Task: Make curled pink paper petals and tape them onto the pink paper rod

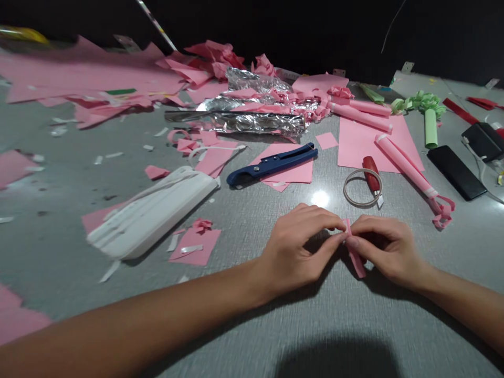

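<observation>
Pink paper strip (pixel 357 263), seemingly unfinished, is pinched by left hand (pixel 300 245) and right hand (pixel 388 248). Tasselled paper tube (pixel 405 166) already lies rolled

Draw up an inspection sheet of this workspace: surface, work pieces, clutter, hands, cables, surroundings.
Surface: grey tabletop, strewn with scraps; one bright reflection.
Work pieces: pink paper strip between the hands; pink paper roll with a curled end lies beyond the right hand.
Clutter: crumpled foil, blue tool, white oblong item, green paper roll, black flat item.
Hands: the left hand and right hand both pinch the strip between thumb and fingers.
Cables: thin white cable at right; its full run is out of view.
Surroundings: dark backdrop behind the table; no other person seen.
</observation>
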A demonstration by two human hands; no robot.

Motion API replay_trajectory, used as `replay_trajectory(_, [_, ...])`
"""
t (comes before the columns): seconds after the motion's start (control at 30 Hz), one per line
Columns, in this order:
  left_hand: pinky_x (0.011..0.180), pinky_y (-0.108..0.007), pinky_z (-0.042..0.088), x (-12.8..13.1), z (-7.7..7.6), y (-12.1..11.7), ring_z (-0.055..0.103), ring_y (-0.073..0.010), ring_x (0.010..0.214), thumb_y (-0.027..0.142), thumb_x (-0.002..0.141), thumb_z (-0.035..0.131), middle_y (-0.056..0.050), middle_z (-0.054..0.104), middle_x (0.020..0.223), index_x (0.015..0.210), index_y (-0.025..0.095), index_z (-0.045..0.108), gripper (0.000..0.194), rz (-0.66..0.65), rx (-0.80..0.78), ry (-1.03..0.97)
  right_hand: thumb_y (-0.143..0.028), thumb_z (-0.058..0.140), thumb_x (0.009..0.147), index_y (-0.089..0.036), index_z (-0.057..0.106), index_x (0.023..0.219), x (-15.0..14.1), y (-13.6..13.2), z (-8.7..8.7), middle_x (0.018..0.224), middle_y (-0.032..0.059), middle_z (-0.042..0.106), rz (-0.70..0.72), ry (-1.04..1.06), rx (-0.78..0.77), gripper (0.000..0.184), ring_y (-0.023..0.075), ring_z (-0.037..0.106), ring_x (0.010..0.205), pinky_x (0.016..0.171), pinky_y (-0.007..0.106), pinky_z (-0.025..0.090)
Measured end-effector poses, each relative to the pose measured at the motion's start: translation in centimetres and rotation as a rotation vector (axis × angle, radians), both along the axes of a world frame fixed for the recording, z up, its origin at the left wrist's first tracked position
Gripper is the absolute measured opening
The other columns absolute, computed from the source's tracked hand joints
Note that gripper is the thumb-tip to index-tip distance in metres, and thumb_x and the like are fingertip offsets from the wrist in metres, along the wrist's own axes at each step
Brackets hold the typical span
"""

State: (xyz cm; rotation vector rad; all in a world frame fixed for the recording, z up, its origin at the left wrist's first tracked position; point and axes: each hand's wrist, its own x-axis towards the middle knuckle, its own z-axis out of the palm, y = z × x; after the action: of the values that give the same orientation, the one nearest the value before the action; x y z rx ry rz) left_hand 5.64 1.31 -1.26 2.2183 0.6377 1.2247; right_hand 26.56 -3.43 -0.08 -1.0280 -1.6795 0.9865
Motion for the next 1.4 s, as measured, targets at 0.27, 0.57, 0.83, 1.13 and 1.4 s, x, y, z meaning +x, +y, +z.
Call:
replay_trajectory(0.27, [0.079,-0.034,0.054,-0.06,0.32,-0.01,0.077,-0.0173,0.081,0.01,0.102,0.069,-0.002,0.083,0.093,0.103,0.018,0.073,0.009,0.025,0.026,0.034,-0.019,0.074,0.103,-0.018,0.081,0.092,0.13,0.2,-0.1,0.076,-0.0002,0.072,0.011,0.049,-0.072,0.013,0.0117,0.062,0.064,0.061,0.024,0.048])
replay_trajectory(0.57, [0.077,-0.035,0.054,0.02,0.21,0.04,0.077,-0.0171,0.078,0.013,0.103,0.07,-0.001,0.083,0.09,0.102,0.02,0.074,0.007,0.04,0.047,0.045,-0.02,0.073,0.103,-0.018,0.082,0.091,0.25,0.07,0.04,0.074,0.0,0.069,0.018,0.031,-0.112,0.015,0.0122,0.06,0.063,0.06,0.025,0.047])
replay_trajectory(0.83, [0.077,-0.034,0.053,0.03,0.04,0.11,0.075,-0.0166,0.076,0.014,0.106,0.066,-0.001,0.082,0.089,0.101,0.018,0.074,0.01,0.02,0.063,0.06,-0.021,0.073,0.103,-0.018,0.081,0.09,0.29,0.18,0.23,0.074,-0.0004,0.069,0.031,0.041,-0.128,0.016,0.0117,0.06,0.063,0.06,0.024,0.047])
replay_trajectory(1.13, [0.08,-0.034,0.057,-0.09,0.38,0.1,0.076,-0.0173,0.079,0.013,0.106,0.066,-0.002,0.082,0.091,0.101,0.019,0.073,0.011,-0.019,-0.044,0.035,-0.025,0.073,0.105,-0.018,0.081,0.09,0.32,0.21,0.32,0.074,0.0011,0.069,0.046,0.051,-0.144,0.018,0.0132,0.059,0.062,0.058,0.026,0.047])
replay_trajectory(1.4, [0.079,-0.034,0.055,0.01,0.28,0.17,0.077,-0.0174,0.079,0.015,0.107,0.068,-0.002,0.083,0.091,0.101,0.02,0.073,0.01,-0.017,-0.009,0.038,-0.032,0.074,0.106,-0.018,0.08,0.09,0.49,0.1,-0.02,0.073,0.0011,0.067,0.043,0.081,-0.189,0.022,0.0126,0.058,0.059,0.055,0.025,0.047])
